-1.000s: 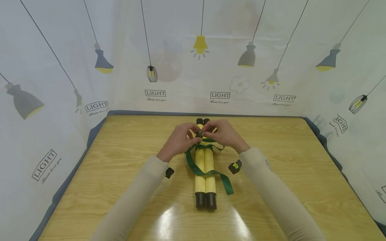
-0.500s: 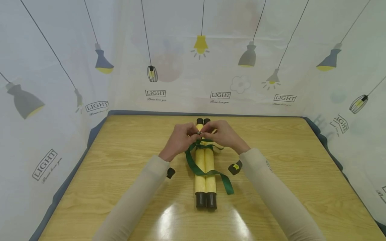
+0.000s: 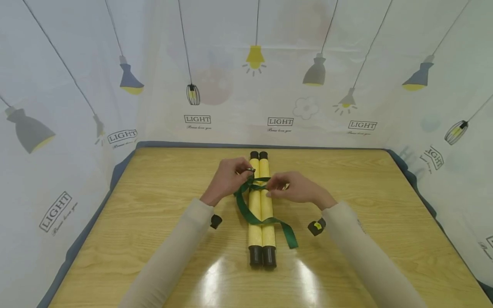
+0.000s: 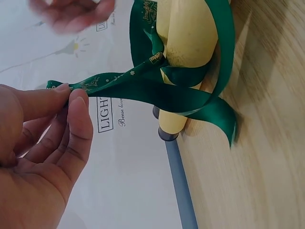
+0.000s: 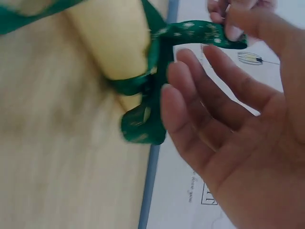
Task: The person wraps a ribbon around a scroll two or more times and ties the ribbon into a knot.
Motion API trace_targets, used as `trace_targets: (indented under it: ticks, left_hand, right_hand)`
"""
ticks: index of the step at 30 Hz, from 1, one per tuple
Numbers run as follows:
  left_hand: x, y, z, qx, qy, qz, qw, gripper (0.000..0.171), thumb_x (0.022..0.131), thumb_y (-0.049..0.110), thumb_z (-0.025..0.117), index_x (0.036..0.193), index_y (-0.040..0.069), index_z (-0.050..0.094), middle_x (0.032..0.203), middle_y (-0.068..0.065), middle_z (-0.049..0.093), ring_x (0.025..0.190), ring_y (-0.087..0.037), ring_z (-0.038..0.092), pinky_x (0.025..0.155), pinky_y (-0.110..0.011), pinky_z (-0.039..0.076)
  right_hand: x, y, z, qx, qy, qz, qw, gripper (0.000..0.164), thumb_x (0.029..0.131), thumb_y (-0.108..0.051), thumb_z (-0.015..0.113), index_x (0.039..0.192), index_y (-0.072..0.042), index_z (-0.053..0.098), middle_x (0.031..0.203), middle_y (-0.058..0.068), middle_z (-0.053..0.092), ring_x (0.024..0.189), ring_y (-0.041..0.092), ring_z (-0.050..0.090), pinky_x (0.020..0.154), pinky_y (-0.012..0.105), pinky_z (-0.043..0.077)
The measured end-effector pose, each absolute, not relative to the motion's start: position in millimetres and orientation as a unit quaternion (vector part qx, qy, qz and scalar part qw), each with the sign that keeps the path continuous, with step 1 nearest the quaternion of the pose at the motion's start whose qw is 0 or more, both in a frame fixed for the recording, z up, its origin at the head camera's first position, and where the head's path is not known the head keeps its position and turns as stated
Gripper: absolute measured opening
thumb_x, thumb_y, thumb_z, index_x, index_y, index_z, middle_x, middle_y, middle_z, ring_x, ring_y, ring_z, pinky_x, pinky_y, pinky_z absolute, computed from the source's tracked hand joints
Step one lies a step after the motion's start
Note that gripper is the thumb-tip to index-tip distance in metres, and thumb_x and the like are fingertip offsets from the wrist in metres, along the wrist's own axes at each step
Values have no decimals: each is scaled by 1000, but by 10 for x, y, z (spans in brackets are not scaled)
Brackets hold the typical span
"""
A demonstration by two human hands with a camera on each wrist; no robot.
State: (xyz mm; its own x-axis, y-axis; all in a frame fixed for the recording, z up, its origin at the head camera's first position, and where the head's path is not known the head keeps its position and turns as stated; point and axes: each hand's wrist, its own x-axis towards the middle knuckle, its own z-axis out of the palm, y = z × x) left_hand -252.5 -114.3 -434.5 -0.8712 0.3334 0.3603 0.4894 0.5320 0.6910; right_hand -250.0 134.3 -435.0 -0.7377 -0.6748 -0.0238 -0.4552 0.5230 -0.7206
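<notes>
Two yellow rods (image 3: 255, 236) with dark end caps lie side by side on the wooden table. Around them, toward the far end, runs a green ribbon (image 3: 244, 209) with gold print, its long tail draped over the rods. My left hand (image 3: 228, 179) pinches one ribbon end between thumb and finger above the rods; the left wrist view shows the ribbon (image 4: 143, 90) stretched from these fingertips to the rods. My right hand (image 3: 298, 188) is beside the rods, fingers loosely bent and apart. In the right wrist view, a ribbon loop (image 5: 143, 126) hangs near its fingertips.
The wooden table (image 3: 154, 239) reaches to a white printed curtain (image 3: 231, 98) at the back and sides. A small black item with a yellow-green mark (image 3: 317, 226) shows by the right wrist, and another black piece (image 3: 216, 221) by the left wrist.
My right hand has left the pinched ribbon end beside my left fingers and moved right and toward me. My left hand has stayed at nearly the same place with the ribbon.
</notes>
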Motion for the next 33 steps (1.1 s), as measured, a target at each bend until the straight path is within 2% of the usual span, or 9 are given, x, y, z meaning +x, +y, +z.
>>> trace_targets:
  ticks: [5, 8, 12, 14, 17, 21, 25, 28, 33]
  left_hand:
    - [-2537, -1162, -4366, -226, -874, -421, 89, 5, 93, 12, 68, 95, 11, 72, 86, 3, 72, 71, -7, 63, 61, -25, 53]
    - [-2529, -1172, -4359, -223, -873, -425, 86, 5, 92, 10, 68, 95, 9, 72, 87, 1, 72, 71, -7, 64, 62, -25, 53]
    - [-2511, -1179, -4342, -214, -870, -437, 79, 7, 92, 9, 67, 96, 6, 71, 86, -2, 72, 72, -9, 65, 63, -26, 54]
    - [-2506, -1179, -4342, -209, -871, -439, 75, 7, 92, 10, 66, 97, 6, 71, 86, -3, 72, 72, -10, 65, 63, -27, 54]
    - [-2512, -1183, -4354, -200, -873, -439, 74, 8, 93, 11, 66, 96, 7, 72, 85, -2, 71, 72, -10, 65, 64, -27, 55]
    - [-2520, -1207, -4370, -185, -878, -437, 70, 8, 93, 15, 66, 94, 9, 72, 84, 1, 71, 73, -10, 65, 65, -28, 55]
    - [-2522, -1235, -4378, -170, -883, -435, 55, 10, 94, 19, 66, 94, 11, 72, 84, 2, 70, 74, -11, 64, 66, -29, 54]
    - [-2520, -1260, -4380, -162, -882, -439, 44, 11, 95, 20, 65, 95, 12, 73, 84, 2, 69, 74, -12, 64, 66, -30, 54]
    - [-2523, -1297, -4389, -154, -880, -447, 37, 14, 95, 21, 64, 95, 12, 73, 85, 2, 69, 74, -12, 63, 64, -30, 53]
  right_hand:
    - [-2292, 1459, -4525, -341, 848, -328, 240, 42, 83, -42, 77, 109, -10, 68, 94, -3, 68, 87, 16, 63, 78, 34, 52]
    - [-2171, 1473, -4613, -342, 850, -308, 256, 37, 80, -37, 81, 105, -13, 68, 92, -3, 67, 84, 14, 62, 76, 33, 52]
    - [-2093, 1493, -4713, -370, 857, -287, 217, 15, 89, -28, 73, 98, -16, 71, 88, -8, 68, 80, 8, 63, 74, 29, 53]
    - [-2100, 1539, -4752, -376, 857, -292, 196, 9, 94, -24, 68, 96, -17, 72, 87, -10, 68, 77, 6, 62, 72, 28, 53]
    - [-2127, 1645, -4764, -361, 860, -308, 187, 16, 99, -28, 61, 96, -18, 74, 84, -12, 67, 68, 4, 56, 66, 27, 51]
    - [-2171, 1821, -4690, -337, 858, -338, 190, 25, 101, -33, 57, 100, -15, 74, 82, -9, 65, 62, 9, 48, 61, 29, 46]
    - [-2196, 2017, -4592, -317, 858, -359, 185, 30, 101, -34, 56, 103, -11, 73, 87, -5, 66, 70, 14, 52, 67, 32, 47]
    - [-2195, 2168, -4536, -304, 862, -364, 176, 31, 102, -34, 55, 105, -9, 72, 95, -4, 67, 82, 15, 59, 75, 35, 50]
    - [-2161, 2421, -4465, -294, 863, -379, 157, 27, 103, -31, 54, 105, -10, 70, 100, -1, 67, 89, 16, 62, 80, 37, 52]
